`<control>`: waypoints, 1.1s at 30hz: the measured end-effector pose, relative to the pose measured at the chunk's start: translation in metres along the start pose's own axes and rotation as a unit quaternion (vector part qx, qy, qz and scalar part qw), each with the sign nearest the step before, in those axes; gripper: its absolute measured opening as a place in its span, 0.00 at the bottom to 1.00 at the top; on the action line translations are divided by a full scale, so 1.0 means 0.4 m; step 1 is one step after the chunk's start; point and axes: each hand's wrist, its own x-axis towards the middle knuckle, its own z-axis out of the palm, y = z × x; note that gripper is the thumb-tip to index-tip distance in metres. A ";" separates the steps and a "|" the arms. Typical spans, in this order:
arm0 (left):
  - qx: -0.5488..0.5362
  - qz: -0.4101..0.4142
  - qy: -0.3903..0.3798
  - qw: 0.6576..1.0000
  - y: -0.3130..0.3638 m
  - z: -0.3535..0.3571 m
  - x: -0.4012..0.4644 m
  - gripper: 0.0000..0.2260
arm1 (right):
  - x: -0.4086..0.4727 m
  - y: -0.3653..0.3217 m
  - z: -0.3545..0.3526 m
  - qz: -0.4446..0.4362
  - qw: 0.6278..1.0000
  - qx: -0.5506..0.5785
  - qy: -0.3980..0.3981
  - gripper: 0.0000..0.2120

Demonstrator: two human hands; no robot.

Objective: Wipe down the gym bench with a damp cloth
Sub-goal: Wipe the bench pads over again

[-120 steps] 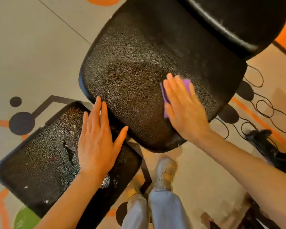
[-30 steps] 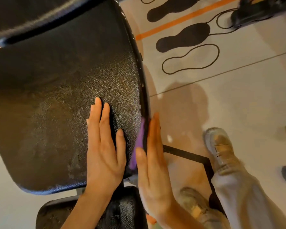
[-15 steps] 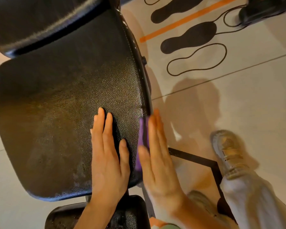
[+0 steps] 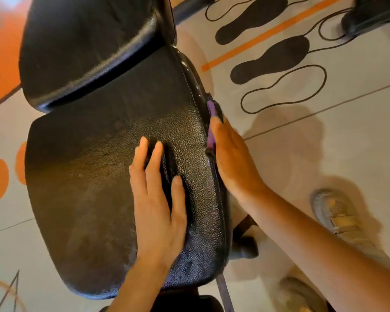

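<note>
The black padded gym bench seat (image 4: 95, 181) fills the middle of the view, with its back pad (image 4: 88, 48) above it. My left hand (image 4: 158, 208) lies flat on the seat top, fingers slightly spread and holding nothing. My right hand (image 4: 232, 161) presses flat against the seat's right side edge. A purple cloth (image 4: 211, 122) is pinned between that palm and the edge, and only a thin strip of it shows past my fingertips.
Pale floor with black footprint markings (image 4: 273, 59) and an orange line (image 4: 266, 34) lies right of the bench. My shoes (image 4: 333, 215) stand at the lower right. A black pad (image 4: 185, 302) sits below the seat. Dark equipment (image 4: 369, 16) is at the top right.
My right hand has slid the purple cloth farther along the seat's side edge, away from me. The left hand stays flat on the seat. The view has shifted so more of the back pad shows.
</note>
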 end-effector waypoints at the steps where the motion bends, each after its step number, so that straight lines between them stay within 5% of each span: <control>1: -0.003 0.009 0.009 1.000 0.003 -0.001 0.042 0.22 | 0.020 -0.017 0.004 0.009 0.999 0.031 0.008 0.15; 4: 0.008 0.028 0.026 0.999 0.007 -0.003 0.164 0.21 | -0.087 -0.010 0.004 -0.030 0.997 0.065 -0.032 0.16; 6: 0.035 0.039 0.014 0.999 0.002 0.007 0.221 0.21 | -0.154 -0.008 -0.001 -0.075 0.994 -0.042 -0.065 0.24; 9: 0.045 0.040 0.004 0.998 -0.014 0.027 0.246 0.21 | -0.030 -0.005 0.007 -0.126 0.984 -0.110 -0.059 0.26; 12: 0.046 0.038 0.017 0.998 -0.018 0.034 0.246 0.21 | 0.120 -0.055 0.027 -0.075 0.994 -0.082 -0.025 0.22; 19: 0.048 0.038 0.011 0.998 0.001 0.025 0.243 0.21 | -0.092 0.021 -0.031 -0.149 0.979 -0.123 -0.072 0.25; 24: 0.069 0.019 -0.005 0.997 0.008 0.021 0.251 0.22 | 0.224 -0.090 0.031 -0.010 0.998 -0.007 -0.062 0.15; 30: 0.080 0.002 -0.022 0.997 0.009 0.018 0.257 0.22 | -0.014 -0.050 -0.008 -0.090 0.987 -0.104 -0.078 0.25; 33: 0.076 -0.001 -0.030 0.997 0.012 0.015 0.259 0.23 | 0.152 -0.073 0.009 -0.030 0.993 -0.092 -0.062 0.14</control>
